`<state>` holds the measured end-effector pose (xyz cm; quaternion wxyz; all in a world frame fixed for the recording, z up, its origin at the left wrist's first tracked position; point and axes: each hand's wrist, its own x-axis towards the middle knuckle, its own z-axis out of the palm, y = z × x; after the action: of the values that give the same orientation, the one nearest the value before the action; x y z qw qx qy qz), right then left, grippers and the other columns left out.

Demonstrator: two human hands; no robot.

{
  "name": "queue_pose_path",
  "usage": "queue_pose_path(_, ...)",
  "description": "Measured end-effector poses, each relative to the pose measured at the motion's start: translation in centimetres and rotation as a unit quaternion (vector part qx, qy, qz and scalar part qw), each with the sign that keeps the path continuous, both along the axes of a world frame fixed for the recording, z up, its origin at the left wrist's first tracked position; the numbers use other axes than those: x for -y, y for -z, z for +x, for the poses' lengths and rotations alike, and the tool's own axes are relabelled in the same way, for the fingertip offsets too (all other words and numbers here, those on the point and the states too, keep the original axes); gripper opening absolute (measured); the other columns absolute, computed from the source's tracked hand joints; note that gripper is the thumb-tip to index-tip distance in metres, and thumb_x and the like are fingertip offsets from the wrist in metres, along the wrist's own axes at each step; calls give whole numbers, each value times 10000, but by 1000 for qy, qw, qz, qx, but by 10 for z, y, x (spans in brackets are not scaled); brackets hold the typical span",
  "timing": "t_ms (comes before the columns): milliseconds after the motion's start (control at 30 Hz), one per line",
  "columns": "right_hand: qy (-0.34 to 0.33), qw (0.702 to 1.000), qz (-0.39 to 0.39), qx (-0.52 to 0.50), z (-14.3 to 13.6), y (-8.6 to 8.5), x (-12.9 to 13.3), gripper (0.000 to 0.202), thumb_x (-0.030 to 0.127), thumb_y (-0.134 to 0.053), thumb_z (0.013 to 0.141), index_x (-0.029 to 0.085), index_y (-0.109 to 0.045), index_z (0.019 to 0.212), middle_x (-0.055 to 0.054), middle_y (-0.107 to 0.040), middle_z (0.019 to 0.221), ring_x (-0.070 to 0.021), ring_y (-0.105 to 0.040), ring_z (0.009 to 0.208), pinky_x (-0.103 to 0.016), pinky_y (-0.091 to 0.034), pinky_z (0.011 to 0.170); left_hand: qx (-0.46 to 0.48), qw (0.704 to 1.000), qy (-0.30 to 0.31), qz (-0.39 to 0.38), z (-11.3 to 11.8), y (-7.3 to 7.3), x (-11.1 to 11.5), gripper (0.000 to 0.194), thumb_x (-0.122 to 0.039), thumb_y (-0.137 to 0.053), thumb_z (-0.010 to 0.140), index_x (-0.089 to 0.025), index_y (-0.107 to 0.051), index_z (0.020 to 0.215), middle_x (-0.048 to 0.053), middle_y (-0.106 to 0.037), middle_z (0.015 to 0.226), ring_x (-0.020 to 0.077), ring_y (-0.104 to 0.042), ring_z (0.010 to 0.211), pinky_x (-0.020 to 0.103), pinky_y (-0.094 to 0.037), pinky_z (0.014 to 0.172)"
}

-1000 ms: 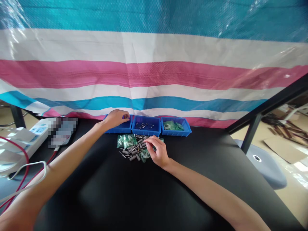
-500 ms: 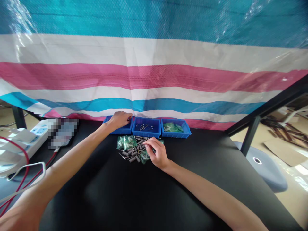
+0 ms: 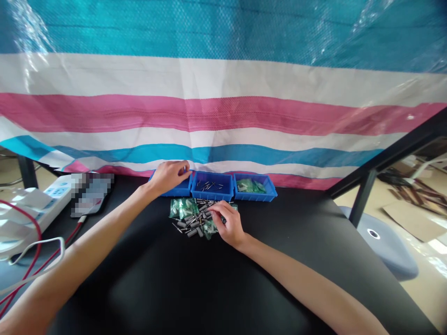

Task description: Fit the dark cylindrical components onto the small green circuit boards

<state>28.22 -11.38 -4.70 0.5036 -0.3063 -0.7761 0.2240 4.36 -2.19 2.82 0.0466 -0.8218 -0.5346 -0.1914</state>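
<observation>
My left hand hovers over the left blue bin, with a gap between thumb and forefinger and nothing visible in it. Much of that bin's inside is hidden by the hand. My right hand rests at the right side of a mixed pile, its fingertips pinched together; whatever they hold is too small to make out. In the pile lie grey cylinders, thin metal pins and green-printed plastic packets. The middle blue bin holds several thin pins, the right blue bin green packets.
A white power strip with plugs and a phone on a red cable lie to the left. A striped plastic sheet hangs behind the bins. Right of the black table stands a grey stool.
My left hand has lifted slightly out of the left bin and drawn a little left, its thumb and forefinger parting. My right hand has stayed at the pile.
</observation>
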Motion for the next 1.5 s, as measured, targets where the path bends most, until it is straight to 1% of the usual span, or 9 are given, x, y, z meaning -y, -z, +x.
queue_pose_path(100,12,1000,-5,4,0,1,0,158,149,-492,916,187,-642,949,-58,-632,864,-135,-580,680,-252,-498,603,59,996,64,0,6,-5,31,264,-411,-504,901,-190,-647,883,-3,-668,726,115,-564,610,217,-380,616)
queue_pose_path(167,14,1000,-9,5,0,1,0,159,149,-492,916,187,-643,950,-60,-631,865,-136,-583,684,-248,-493,590,4,991,119,-68,10,-1,45,217,-399,-546,882,-219,-667,891,-13,-686,765,116,-588,620,216,-381,604)
queue_pose_path(233,14,1000,-10,7,0,1,0,164,145,-488,917,189,-642,952,-62,-631,867,-146,-601,726,-257,-504,625,-63,982,137,-116,13,5,55,189,-396,-598,847,-235,-677,907,-1,-702,816,145,-626,665,221,-371,571)
queue_pose_path(367,14,1000,-4,10,0,0,-1,174,131,-482,916,191,-641,954,-60,-630,872,-159,-619,789,-279,-512,704,-115,979,113,-123,21,16,61,208,-390,-620,832,-217,-675,933,40,-697,904,192,-665,742,239,-394,559)
queue_pose_path(700,8,1000,-1,9,0,1,-1,177,154,-473,920,198,-637,970,-62,-628,879,-162,-621,789,-274,-513,696,-153,980,74,-106,39,44,58,206,-306,-486,911,-178,-647,916,64,-685,869,181,-665,737,231,-383,542)
queue_pose_path(867,6,1000,-2,6,1,1,-1,175,154,-472,923,198,-635,969,-61,-625,872,-163,-617,791,-278,-512,700,-155,980,76,-94,42,43,59,239,-258,-417,934,-174,-629,863,64,-674,833,179,-657,698,237,-370,523)
queue_pose_path(1133,55,998,-24,12,1,2,-1,203,194,-492,932,216,-607,1097,-43,-600,848,-147,-583,686,-278,-506,658,-63,993,99,-22,43,30,76,267,-295,-356,969,-183,-598,961,50,-653,877,134,-620,647,217,-355,499)
queue_pose_path(1333,37,999,-5,3,0,3,-2,123,205,-539,925,205,-643,991,-66,-628,895,-166,-616,776,-287,-526,711,-10,982,188,29,40,48,90,225,-255,-363,976,-173,-570,940,30,-628,801,106,-582,605,203,-366,495)
queue_pose_path(1500,24,1000,-10,14,-1,3,-2,97,227,-544,928,193,-624,885,-52,-617,820,-165,-607,750,-281,-511,698,132,979,151,28,41,63,94,206,-248,-395,978,-176,-579,917,27,-646,806,94,-592,657,185,-412,559)
